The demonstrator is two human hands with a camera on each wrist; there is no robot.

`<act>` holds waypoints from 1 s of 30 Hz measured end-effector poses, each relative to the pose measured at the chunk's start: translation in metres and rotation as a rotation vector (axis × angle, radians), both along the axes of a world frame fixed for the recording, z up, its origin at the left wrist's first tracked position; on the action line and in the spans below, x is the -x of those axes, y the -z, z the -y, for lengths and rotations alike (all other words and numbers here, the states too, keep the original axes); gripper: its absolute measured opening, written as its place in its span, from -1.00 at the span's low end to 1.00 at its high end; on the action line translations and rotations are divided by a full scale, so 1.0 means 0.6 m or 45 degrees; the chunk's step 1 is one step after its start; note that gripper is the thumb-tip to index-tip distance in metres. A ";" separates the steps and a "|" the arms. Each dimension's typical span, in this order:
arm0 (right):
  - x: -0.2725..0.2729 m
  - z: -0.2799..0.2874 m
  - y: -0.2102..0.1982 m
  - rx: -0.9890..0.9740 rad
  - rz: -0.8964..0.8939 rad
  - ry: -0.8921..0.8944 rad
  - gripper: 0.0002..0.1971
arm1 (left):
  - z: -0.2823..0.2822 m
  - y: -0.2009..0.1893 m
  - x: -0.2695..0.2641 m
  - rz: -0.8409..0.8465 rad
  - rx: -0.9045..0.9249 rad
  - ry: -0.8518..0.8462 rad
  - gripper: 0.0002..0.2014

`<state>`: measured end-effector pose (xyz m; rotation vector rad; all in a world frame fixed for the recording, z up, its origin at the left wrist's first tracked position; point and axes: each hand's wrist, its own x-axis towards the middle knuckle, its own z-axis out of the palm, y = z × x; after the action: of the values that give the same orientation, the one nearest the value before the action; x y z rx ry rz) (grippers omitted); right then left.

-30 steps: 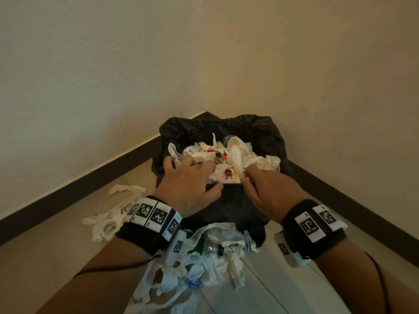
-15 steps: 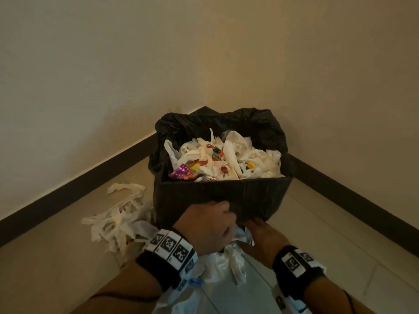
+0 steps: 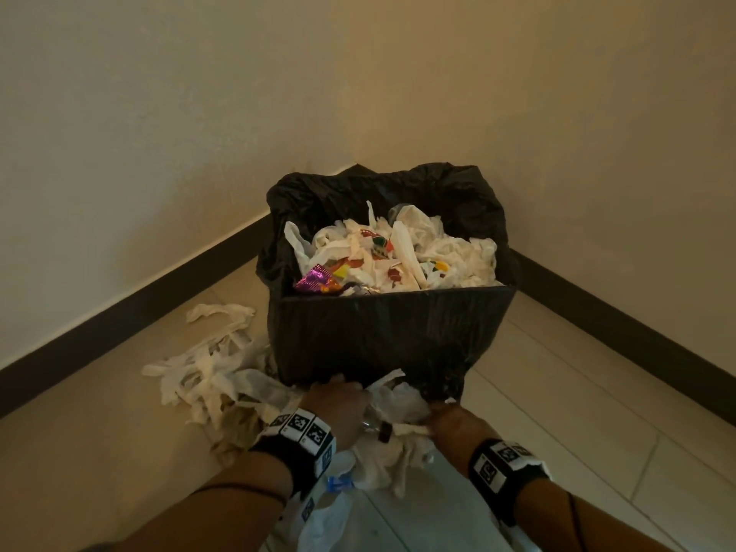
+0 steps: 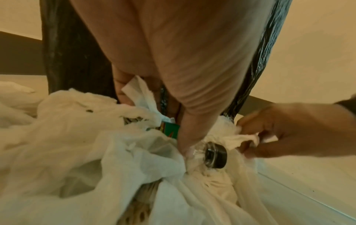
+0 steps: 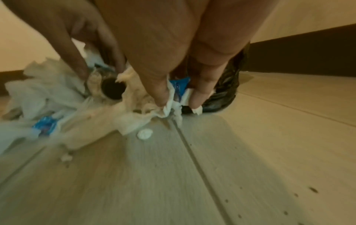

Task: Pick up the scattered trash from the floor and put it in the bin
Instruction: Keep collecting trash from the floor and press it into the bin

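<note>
Trash (image 3: 394, 408) lies heaped on the floor (image 3: 577, 452) at the bin's 6 o'clock. Left hand (image 3: 338, 408) grasps a clear bottle (image 4: 196, 150) with black cap (image 4: 215, 153) amid tissue; right hand (image 3: 454, 426) pinches tissue. Bin (image 3: 390, 332), black-lined, brims with tissue and coloured wrappers; lettering unreadable.

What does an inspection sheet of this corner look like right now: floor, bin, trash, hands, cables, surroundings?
Surface: pale plank floor, specks and a small white scrap on it.
Job's things: black-lined bin in the corner, heaped with tissue and wrappers.
Clutter: white tissue pile left of the bin; clear bottle with dark cap among tissue in front.
Grippers: left hand grips the bottle; right hand pinches tissue.
Cables: thin black cord on the left forearm.
Surroundings: plain walls, dark skirting board.
</note>
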<state>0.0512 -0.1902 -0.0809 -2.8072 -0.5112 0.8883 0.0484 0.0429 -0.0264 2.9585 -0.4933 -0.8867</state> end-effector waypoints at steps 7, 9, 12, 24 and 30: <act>0.012 0.020 -0.046 -0.505 0.123 0.115 -0.84 | -0.002 0.003 0.000 0.088 0.194 -0.043 -0.73; 0.022 0.016 -0.055 -0.585 0.090 0.149 -0.68 | 0.000 -0.002 -0.005 0.061 0.314 -0.146 -0.69; 0.029 -0.010 -0.051 -0.409 -0.095 0.075 0.06 | 0.005 0.000 -0.004 -0.053 0.363 -0.195 -0.37; 0.044 -0.012 0.006 -0.318 -0.258 0.404 -0.43 | 0.031 0.018 0.027 -0.012 0.013 0.046 -0.27; 0.044 -0.018 -0.001 0.007 -0.203 -0.166 -0.48 | 0.043 0.011 0.021 -0.051 -0.083 0.034 -0.23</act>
<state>0.0245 -0.1792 -0.0805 -2.7029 -0.6741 1.1289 0.0355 0.0172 -0.0332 2.9925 -0.5137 -0.9811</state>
